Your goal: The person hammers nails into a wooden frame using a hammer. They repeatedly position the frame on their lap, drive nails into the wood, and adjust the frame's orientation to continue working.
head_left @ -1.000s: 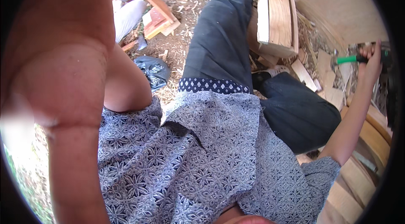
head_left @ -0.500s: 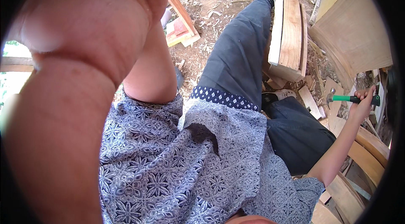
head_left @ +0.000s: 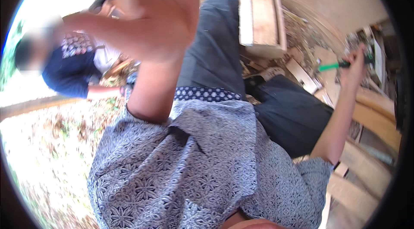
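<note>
Shifted inward, the left hand (head_left: pixel 160 15) spreads its thumb (head_left: pixel 101 26) wide — other fingers cropped, I cannot tell — while the right hand (head_left: pixel 355 64) holds the green-handled hammer (head_left: pixel 330 67) over wood scraps (head_left: pixel 300 72), best gripped firmly, clear of the bent knee (head_left: pixel 317 110).

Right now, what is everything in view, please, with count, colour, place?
Hammer: one, green and black, right.
Stacked wood pieces: several, pale, upper middle.
Wood panel: one, tan, upper right.
Curved boards: several, tan, lower right.
Wood scraps: many, pale, right.
Wood beam: one, tan, left.
Co-worker: one, dark blue top, left.
Shirt: one, blue-white patterned, centre.
Trousers: one pair, dark grey, centre.
Left hand: one, bare, near camera, top.
Right hand: one, bare, around hammer handle, right.
</note>
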A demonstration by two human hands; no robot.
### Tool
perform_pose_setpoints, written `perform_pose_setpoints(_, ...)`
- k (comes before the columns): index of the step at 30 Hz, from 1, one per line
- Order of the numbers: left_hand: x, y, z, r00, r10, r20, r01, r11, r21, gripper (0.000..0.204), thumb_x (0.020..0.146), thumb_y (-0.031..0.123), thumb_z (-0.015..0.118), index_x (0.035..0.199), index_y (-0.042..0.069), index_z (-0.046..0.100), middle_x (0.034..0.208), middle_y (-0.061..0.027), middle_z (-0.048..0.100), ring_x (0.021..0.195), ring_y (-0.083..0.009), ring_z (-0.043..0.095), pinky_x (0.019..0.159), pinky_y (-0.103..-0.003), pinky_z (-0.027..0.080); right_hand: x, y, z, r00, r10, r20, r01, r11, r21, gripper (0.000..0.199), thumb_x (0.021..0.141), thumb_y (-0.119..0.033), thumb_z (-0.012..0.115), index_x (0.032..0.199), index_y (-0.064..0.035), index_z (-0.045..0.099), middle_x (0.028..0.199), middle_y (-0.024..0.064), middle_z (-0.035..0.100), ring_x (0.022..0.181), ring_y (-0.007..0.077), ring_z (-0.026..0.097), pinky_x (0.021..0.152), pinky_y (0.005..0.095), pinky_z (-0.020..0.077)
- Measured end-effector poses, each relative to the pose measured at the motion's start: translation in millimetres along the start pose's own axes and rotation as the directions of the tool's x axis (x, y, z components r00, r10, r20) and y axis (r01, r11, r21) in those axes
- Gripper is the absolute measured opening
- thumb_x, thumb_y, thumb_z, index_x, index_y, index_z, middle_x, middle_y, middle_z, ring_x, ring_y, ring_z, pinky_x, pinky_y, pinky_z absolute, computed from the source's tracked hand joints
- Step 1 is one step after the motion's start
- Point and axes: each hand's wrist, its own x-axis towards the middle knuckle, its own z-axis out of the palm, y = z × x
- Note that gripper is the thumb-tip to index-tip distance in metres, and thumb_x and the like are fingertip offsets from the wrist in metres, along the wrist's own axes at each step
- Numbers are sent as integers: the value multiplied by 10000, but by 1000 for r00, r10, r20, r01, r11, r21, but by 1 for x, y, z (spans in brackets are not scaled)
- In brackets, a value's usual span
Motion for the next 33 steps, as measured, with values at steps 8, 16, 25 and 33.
perform_pose_setpoints(8, -154, -100, 177, 566, -285, 774, 309, 943, 122, 592, 986, 265, 708, 1435, -44, 478, 1185, -162, 698, 1074, -261, 705, 900, -361, 568, -47, -4, 42, 968, -1, 250, -51, 978, 202, 301, 1005, -368, 686, 937, -91, 590, 788, -10, 534, 656, 86, 485, 643, 284, 450)
perform_pose_setpoints(16, -163, -91, 200, 259, -443, 858, 544, 801, 249, 443, 948, 242, 744, 1288, -17, 629, 994, -135, 758, 895, -212, 732, 821, -363, 589, -79, 20, 57, 908, 64, 414, 12, 984, -179, 418, 1051, -469, 581, 1008, -55, 609, 780, -15, 506, 750, 82, 534, 797, 310, 524)
perform_pose_setpoints(25, -171, -106, 198, 515, -422, 746, 326, 901, 285, 281, 902, 259, 784, 1004, 11, 702, 868, -119, 733, 739, -159, 689, 679, -336, 546, -83, 25, 56, 899, 15, 437, 11, 998, -57, 421, 1052, -467, 580, 1008, -51, 628, 778, -16, 516, 762, 74, 546, 798, 313, 540)
perform_pose_setpoints(33, -171, -103, 194, 518, -397, 758, 405, 894, 191, 151, 935, 149, 723, 990, 13, 687, 861, -81, 708, 749, -138, 660, 681, -325, 530, -92, 14, 67, 961, 67, 269, -11, 979, -204, 274, 1067, -331, 575, 995, -70, 613, 696, -6, 583, 642, 101, 614, 538, 288, 500)
